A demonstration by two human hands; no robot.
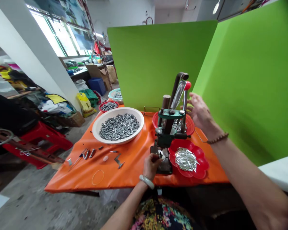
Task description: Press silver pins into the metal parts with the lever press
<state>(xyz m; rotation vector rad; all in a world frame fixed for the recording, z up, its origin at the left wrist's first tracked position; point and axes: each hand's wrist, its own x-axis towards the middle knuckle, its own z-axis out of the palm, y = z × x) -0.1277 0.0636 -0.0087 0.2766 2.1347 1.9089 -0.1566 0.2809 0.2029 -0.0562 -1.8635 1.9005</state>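
A small green hand press stands on the orange table; its lever ends in a red knob. My left hand is at the press's base, fingers pinched together on something too small to make out. My right hand is raised just right of the lever, fingers spread, not gripping the knob. A red flower-shaped dish of thin silver pins lies right of the press base. Behind the press sits a red bowl of metal parts.
A large white bowl of grey metal parts sits at the table's left. Small tools, a rubber band and a metal bracket lie near the front edge. Green screens wall the back and right. Red stools and clutter stand at left.
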